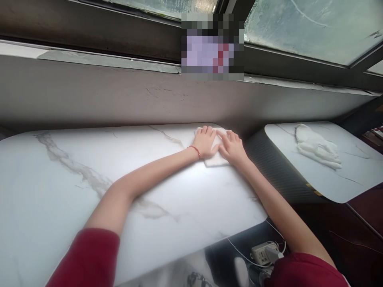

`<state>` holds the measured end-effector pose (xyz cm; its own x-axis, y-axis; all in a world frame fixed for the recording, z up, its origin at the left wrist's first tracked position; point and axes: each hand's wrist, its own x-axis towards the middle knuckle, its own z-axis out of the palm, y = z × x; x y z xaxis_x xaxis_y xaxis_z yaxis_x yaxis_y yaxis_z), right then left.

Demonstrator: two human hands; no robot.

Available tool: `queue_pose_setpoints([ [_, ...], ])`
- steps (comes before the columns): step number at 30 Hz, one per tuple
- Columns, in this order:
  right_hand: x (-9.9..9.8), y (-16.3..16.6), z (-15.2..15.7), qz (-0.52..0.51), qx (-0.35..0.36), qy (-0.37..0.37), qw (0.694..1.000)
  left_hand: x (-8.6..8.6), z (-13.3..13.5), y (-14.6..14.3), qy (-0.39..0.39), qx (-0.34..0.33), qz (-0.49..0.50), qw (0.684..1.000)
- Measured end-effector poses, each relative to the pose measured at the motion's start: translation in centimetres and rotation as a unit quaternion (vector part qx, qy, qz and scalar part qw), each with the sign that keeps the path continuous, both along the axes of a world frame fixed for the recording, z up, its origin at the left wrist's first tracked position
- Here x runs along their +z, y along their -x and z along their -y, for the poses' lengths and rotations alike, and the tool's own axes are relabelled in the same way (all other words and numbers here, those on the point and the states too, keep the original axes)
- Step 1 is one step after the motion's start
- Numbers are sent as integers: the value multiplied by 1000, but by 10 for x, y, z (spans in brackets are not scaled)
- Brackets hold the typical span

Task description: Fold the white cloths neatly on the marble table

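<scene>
A white folded cloth [216, 160] lies flat on the white marble-patterned table [167, 175], near its far right corner. My left hand [206, 142] rests palm down on the cloth's left part, fingers stretched forward. On the cloth's right part lies my right hand [231, 146], also palm down, with its fingers spread. The two hands are close together, thumbs nearly meeting. Part of the cloth is hidden beneath them. A thin red cord bracelet [195, 151] circles my left wrist.
To the right stands a second marble-patterned table [353, 175] with a crumpled white cloth [317, 147] on it. A wall [104, 91] and windows run behind the tables. Below the near edge are a power strip [265, 253] and white cables.
</scene>
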<state>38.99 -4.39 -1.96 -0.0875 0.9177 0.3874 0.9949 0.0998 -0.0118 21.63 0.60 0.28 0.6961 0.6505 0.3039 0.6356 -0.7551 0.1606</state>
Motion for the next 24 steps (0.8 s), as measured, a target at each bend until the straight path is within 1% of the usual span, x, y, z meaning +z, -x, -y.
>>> queue_pose_setpoints([
  [3, -1, -3, 39, 4, -16, -3, 1000, 1, 26, -1, 5, -44, -2, 999],
  [9, -1, -4, 133, -9, -40, -11, 999, 1, 91, -6, 5, -136, -15, 991],
  [11, -1, -1, 158, -10, -54, -17, 998, 1, 108, -7, 1, -158, -20, 987],
  [13, -2, 3, 175, -5, -65, -20, 998, 0, 121, -6, -4, -173, -23, 985],
  [15, -2, 7, 181, -1, -70, -20, 997, 1, 128, -2, -8, -182, -27, 983],
  [17, -3, 12, 179, 2, -66, -19, 998, 3, 130, 5, -5, -179, -36, 983],
  [20, -6, 25, 166, 3, -39, -17, 999, 4, 126, 23, 2, -157, -52, 986],
  [24, -11, 52, 138, -10, -14, -20, 1000, 1, 109, 55, 4, -128, -51, 990],
])
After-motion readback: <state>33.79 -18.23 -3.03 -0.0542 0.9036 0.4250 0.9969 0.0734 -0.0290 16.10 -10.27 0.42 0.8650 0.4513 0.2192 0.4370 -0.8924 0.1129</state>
